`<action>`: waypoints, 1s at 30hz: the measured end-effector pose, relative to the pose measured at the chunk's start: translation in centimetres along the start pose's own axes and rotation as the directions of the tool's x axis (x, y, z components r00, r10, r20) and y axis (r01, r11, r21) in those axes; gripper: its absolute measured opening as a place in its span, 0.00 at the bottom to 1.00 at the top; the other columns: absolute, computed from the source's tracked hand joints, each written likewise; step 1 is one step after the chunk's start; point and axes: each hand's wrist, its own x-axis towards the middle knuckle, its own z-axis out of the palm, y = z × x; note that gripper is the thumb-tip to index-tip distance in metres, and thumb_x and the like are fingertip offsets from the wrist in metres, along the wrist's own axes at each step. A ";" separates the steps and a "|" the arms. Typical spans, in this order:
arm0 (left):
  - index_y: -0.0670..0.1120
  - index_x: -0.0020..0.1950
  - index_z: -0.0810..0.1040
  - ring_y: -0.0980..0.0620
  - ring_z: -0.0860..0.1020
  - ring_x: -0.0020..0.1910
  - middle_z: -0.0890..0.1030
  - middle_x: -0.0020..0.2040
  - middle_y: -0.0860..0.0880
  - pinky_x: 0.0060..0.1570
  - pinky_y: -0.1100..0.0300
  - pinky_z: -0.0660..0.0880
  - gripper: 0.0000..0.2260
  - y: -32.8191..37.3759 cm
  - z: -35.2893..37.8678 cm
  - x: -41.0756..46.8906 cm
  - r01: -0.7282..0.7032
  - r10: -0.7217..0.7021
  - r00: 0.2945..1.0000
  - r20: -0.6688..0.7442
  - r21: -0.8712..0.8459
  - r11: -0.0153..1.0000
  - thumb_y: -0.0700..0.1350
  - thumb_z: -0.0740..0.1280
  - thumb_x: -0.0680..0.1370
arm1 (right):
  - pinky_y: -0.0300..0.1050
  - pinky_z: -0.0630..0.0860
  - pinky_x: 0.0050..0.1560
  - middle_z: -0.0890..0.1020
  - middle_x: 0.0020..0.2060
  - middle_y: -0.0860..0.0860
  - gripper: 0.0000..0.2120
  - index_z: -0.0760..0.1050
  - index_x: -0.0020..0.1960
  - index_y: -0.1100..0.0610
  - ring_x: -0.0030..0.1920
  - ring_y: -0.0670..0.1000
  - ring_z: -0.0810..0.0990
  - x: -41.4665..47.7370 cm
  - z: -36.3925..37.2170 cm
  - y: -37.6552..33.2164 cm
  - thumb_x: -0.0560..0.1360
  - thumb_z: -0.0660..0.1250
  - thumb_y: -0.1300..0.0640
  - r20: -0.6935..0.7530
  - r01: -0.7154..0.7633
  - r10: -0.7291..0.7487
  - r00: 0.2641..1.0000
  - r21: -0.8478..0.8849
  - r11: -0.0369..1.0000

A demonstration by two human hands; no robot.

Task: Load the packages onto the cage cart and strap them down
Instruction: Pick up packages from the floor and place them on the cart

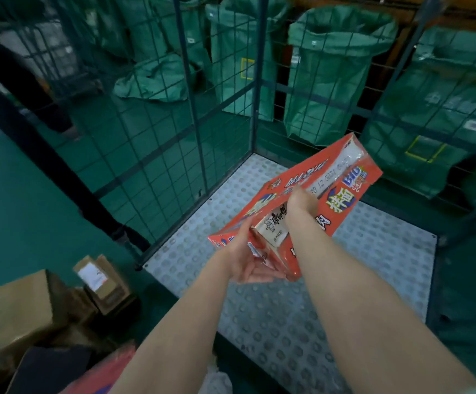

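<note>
Held pack (342, 177) slantwise, far end up-right, over open cart floor (373, 251) by mesh walls (151, 137); grasped near end with left hand (248, 263), middle with right hand (302, 200).

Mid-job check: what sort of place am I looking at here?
Most likely a parcel sorting depot. A wire cage cart stands ahead, green sacks hang behind its mesh, and cardboard parcels lie on the floor at left. The left hand and right hand hold a red package over it.
</note>
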 end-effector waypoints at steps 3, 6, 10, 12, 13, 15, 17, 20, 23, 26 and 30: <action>0.42 0.64 0.76 0.41 0.84 0.38 0.81 0.49 0.38 0.29 0.58 0.79 0.39 2.5 -1.2 -0.1 -0.043 0.045 0.998 0.039 -0.041 0.998 0.73 0.51 0.72 | 0.46 0.69 0.34 0.74 0.33 0.49 0.11 0.73 0.45 0.57 0.34 0.52 0.73 0.6 2.2 -0.2 0.80 0.58 0.51 -0.040 0.006 -0.004 0.999 0.043 0.999; 0.44 0.53 0.79 0.42 0.83 0.39 0.82 0.45 0.43 0.29 0.50 0.80 0.26 4.8 -2.4 0.4 -0.092 0.096 0.995 0.011 -0.179 0.980 0.65 0.58 0.76 | 0.46 0.68 0.35 0.74 0.33 0.49 0.13 0.72 0.42 0.57 0.33 0.51 0.71 1.3 4.5 -0.1 0.80 0.58 0.51 -0.062 -0.005 0.010 0.998 0.080 0.997; 0.43 0.45 0.78 0.42 0.78 0.48 0.79 0.43 0.43 0.49 0.39 0.76 0.17 7.7 -3.9 1.4 -0.156 0.137 0.987 -0.086 -0.279 0.948 0.58 0.63 0.77 | 0.42 0.67 0.31 0.75 0.34 0.50 0.11 0.70 0.39 0.56 0.32 0.50 0.72 2.2 6.6 0.0 0.79 0.61 0.54 -0.014 -0.076 0.079 0.997 0.157 0.985; 0.44 0.40 0.75 0.44 0.76 0.43 0.77 0.38 0.43 0.54 0.41 0.72 0.16 8.7 -4.6 2.1 -0.163 0.126 0.981 -0.145 -0.287 0.944 0.56 0.62 0.77 | 0.41 0.68 0.30 0.77 0.36 0.52 0.08 0.72 0.43 0.58 0.32 0.50 0.74 2.8 7.0 0.1 0.79 0.62 0.56 0.022 -0.109 0.106 0.994 0.186 0.977; 0.44 0.39 0.74 0.45 0.75 0.40 0.77 0.36 0.43 0.55 0.43 0.72 0.16 9.3 -5.0 2.6 -0.163 0.121 0.980 -0.156 -0.290 0.943 0.55 0.61 0.78 | 0.39 0.68 0.29 0.77 0.34 0.53 0.06 0.73 0.45 0.59 0.29 0.48 0.74 3.0 7.1 0.0 0.79 0.61 0.58 0.049 -0.117 0.109 0.993 0.187 0.975; 0.44 0.38 0.73 0.45 0.74 0.38 0.79 0.28 0.44 0.54 0.45 0.72 0.16 10.4 -5.4 3.7 -0.158 0.111 0.980 -0.163 -0.314 0.936 0.54 0.59 0.78 | 0.37 0.67 0.25 0.77 0.31 0.53 0.05 0.73 0.46 0.60 0.24 0.46 0.73 3.8 7.3 -0.1 0.79 0.61 0.60 0.092 -0.119 0.105 0.990 0.164 0.979; 0.43 0.37 0.72 0.45 0.73 0.37 0.77 0.21 0.44 0.54 0.43 0.70 0.16 11.2 -5.7 4.8 -0.163 0.105 0.976 -0.193 -0.318 0.934 0.53 0.58 0.79 | 0.37 0.66 0.27 0.77 0.31 0.53 0.06 0.72 0.44 0.60 0.26 0.47 0.72 4.7 7.6 -0.1 0.79 0.61 0.60 0.130 -0.126 0.106 0.986 0.159 0.979; 0.43 0.37 0.72 0.45 0.73 0.36 0.76 0.20 0.45 0.56 0.42 0.71 0.16 12.8 -5.7 6.6 -0.176 0.101 0.965 -0.241 -0.315 0.933 0.52 0.59 0.79 | 0.38 0.66 0.30 0.77 0.30 0.54 0.06 0.72 0.45 0.61 0.28 0.48 0.73 6.8 8.3 -0.4 0.79 0.61 0.61 0.167 -0.157 0.132 0.977 0.147 0.977; 0.44 0.38 0.71 0.46 0.73 0.36 0.76 0.20 0.47 0.59 0.43 0.68 0.15 14.5 -6.2 9.0 -0.223 0.144 0.948 -0.285 -0.266 0.938 0.51 0.58 0.80 | 0.41 0.65 0.32 0.78 0.32 0.54 0.06 0.73 0.50 0.63 0.29 0.47 0.73 9.0 9.0 -0.6 0.79 0.62 0.59 0.208 -0.199 0.169 0.963 0.130 0.971; 0.44 0.46 0.74 0.44 0.76 0.44 0.82 0.31 0.46 0.60 0.44 0.67 0.14 16.1 -7.3 12.2 -0.277 0.209 0.938 -0.277 -0.238 0.931 0.52 0.56 0.81 | 0.40 0.64 0.33 0.78 0.34 0.54 0.08 0.71 0.56 0.62 0.31 0.48 0.75 11.5 10.1 -0.6 0.79 0.61 0.59 0.235 -0.252 0.208 0.949 0.174 0.952; 0.44 0.59 0.73 0.42 0.74 0.58 0.79 0.51 0.43 0.64 0.41 0.65 0.16 18.8 -9.4 16.2 -0.290 0.234 0.924 -0.302 -0.158 0.944 0.54 0.54 0.80 | 0.42 0.67 0.46 0.79 0.35 0.53 0.06 0.72 0.50 0.61 0.34 0.47 0.76 14.6 13.0 -0.1 0.79 0.62 0.58 0.256 -0.299 0.251 0.933 0.172 0.939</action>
